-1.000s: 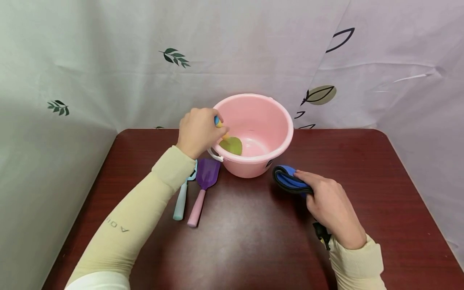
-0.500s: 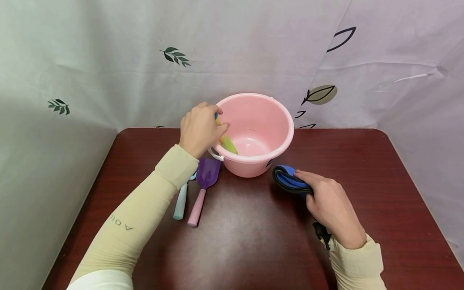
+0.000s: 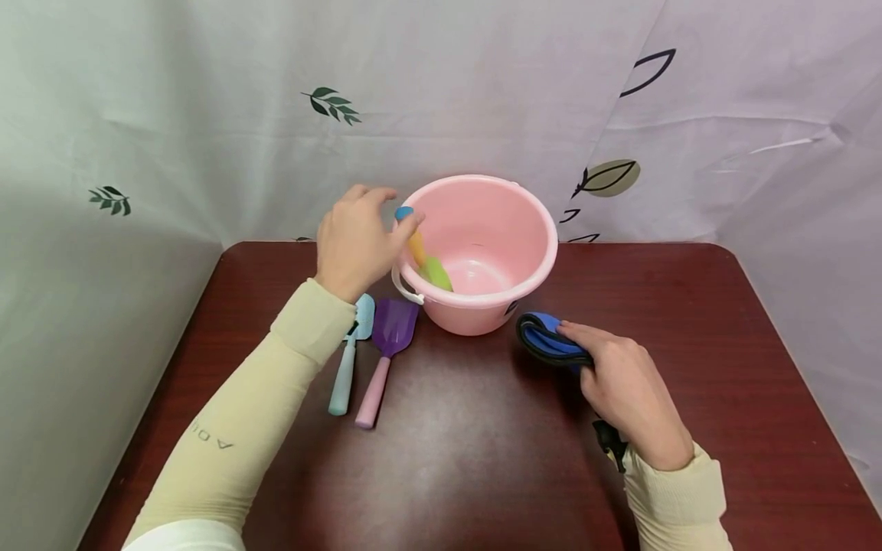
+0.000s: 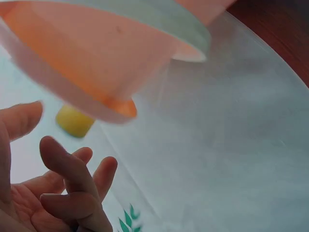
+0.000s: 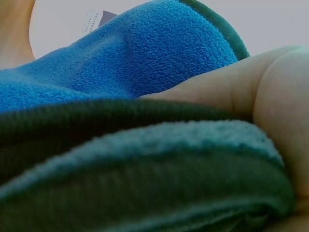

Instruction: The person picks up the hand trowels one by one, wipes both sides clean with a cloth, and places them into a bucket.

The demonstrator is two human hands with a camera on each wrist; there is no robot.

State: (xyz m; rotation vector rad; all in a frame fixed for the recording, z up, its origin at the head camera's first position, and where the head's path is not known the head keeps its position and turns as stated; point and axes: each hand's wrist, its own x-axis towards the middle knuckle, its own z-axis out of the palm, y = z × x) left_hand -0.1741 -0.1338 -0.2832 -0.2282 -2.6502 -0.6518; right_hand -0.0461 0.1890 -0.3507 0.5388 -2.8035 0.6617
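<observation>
The left hand (image 3: 354, 243) hangs spread, empty, by a probably light shovel (image 3: 435, 274), best held by its handle (image 3: 416, 248); the right hand (image 3: 630, 390) grips soft-looking cloth (image 3: 549, 327).

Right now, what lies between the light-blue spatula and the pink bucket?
The purple spatula does: the head view shows it between the light-blue spatula on one side and the pink bucket on the other.
</observation>
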